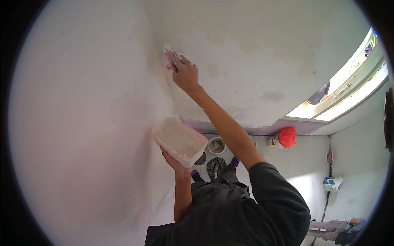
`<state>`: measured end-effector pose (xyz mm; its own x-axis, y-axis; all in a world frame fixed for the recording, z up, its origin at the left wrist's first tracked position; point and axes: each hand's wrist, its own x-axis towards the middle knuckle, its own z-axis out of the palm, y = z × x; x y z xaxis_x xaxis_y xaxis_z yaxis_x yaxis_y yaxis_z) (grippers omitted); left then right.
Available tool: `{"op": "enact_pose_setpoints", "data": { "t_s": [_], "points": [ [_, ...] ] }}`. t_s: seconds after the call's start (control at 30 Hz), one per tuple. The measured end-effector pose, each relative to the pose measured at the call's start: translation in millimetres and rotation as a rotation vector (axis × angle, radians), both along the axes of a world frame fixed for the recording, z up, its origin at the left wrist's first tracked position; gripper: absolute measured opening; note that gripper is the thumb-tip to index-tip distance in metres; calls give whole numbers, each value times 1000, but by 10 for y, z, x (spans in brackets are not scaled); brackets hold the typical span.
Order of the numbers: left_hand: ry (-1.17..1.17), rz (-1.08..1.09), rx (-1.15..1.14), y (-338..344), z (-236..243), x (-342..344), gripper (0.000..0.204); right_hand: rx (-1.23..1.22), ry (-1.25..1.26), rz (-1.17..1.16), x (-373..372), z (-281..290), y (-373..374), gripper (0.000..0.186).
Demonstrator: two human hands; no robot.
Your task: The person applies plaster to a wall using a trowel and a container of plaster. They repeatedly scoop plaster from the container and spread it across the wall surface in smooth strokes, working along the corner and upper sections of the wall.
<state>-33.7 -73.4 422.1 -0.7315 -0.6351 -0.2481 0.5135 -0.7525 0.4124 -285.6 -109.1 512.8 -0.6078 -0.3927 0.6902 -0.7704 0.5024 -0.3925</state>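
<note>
My left hand point(175, 160) holds a rectangular plastic tub point(180, 141) from below, its fingers wrapped around the near side. Pale white paste coats the inside, and a pinkish rim shows along the right. Stretched up and forward, my right hand point(184, 74) is closed on a white-smeared, flat piece point(174, 57) with ragged edges; whether it is a rag or a scraper I cannot tell. It rests at or very near the corner where the left wall point(90, 102) meets the far wall point(254, 53). Grey-beige damp-looking patches mark the far wall.
A bucket of greyish material point(216, 145) stands on the tiled floor by my feet, beside a dark round container point(200, 158). Farther right are a red bag point(287, 137) on a bucket, a window point(340, 96), and a white-blue bag point(333, 183). Another person's legs point(328, 229) show at lower right.
</note>
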Motion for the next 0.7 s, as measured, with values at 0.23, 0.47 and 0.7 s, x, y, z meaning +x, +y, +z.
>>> {"op": "enact_pose_setpoints", "data": {
  "t_s": [0.23,0.47,0.7],
  "points": [
    [58,-10,-2,59,22,88,46,-157,526,-596,-408,311,1318,44],
    [77,-61,-55,75,-192,-8,51,154,58,-176,-330,-1199,1592,29],
    [175,-142,-63,53,-167,-80,54,-855,-991,560,870,-499,2263,44]
  ]
}}
